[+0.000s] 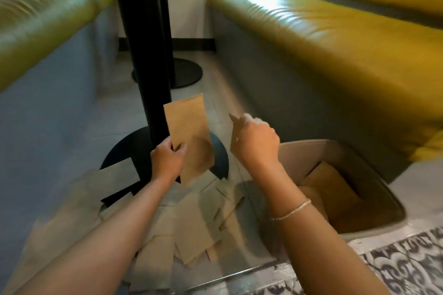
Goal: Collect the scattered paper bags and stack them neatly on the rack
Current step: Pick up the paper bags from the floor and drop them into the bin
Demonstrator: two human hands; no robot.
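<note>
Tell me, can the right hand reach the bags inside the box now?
Probably yes. The right hand hovers just above the open box, with nothing between it and the bags inside, but its fingers already pinch another bag.

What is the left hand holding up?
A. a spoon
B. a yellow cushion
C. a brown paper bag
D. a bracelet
C: the left hand pinches a flat brown paper bag held upright above the other bags scattered on the floor.
</note>
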